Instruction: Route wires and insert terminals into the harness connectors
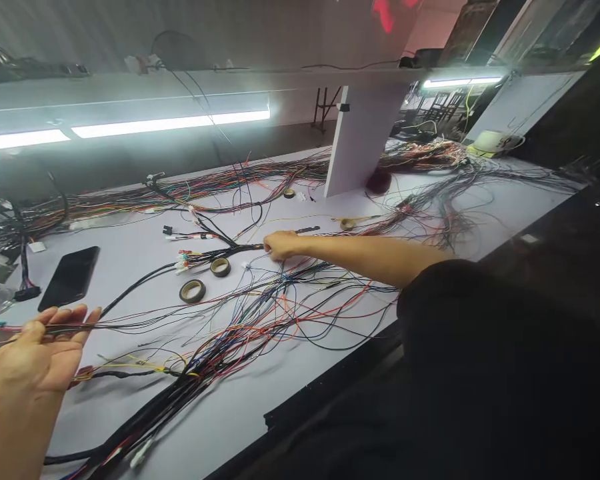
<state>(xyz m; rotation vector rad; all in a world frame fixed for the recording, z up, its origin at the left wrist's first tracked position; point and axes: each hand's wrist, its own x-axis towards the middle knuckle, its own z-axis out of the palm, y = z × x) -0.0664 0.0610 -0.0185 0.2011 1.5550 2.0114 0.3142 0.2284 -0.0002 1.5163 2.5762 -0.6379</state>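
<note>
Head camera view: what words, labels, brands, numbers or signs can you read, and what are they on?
None can be read.
Red shapes at the top edge: too blurred to tell whether they are lettering.
White round object at the right: any marking too small to read.
Phone: dark, no text visible.

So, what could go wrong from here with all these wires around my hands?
The thin wires in your left hand could snag on the loose coloured wires nearby. The smartphone lies close to that hand, so a sweep might knock it. A hard tug might also strain the black-wrapped wire harness in your right hand.
</note>
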